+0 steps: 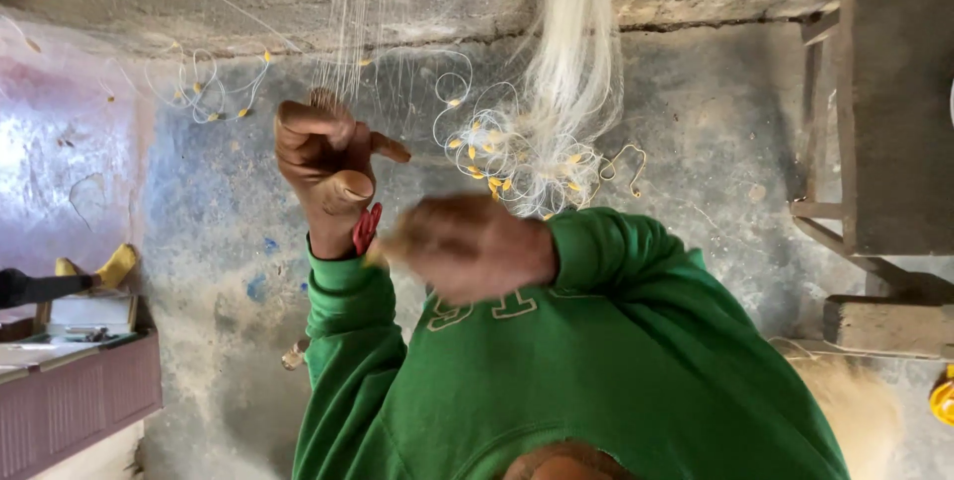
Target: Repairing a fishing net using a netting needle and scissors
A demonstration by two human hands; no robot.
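Right hand (467, 246): nearest the camera, blurred; its grip cannot be told, nor whether it has the red tool (366, 228) showing beside it.
Left hand (326, 164): raised, fist-like, fingers curled shut around fine net strands (343, 53), forefinger jutting right.
Pose: both forearms in green sleeves (348, 341) lifted, hands close together.
Fishing net (566, 82): hangs beyond the hands in a white bunch, with yellow floats (497, 167) in looped line.
Risk: the thin mesh could snag on fingers or tangle with the loose loops if pulled while the grip is tight.
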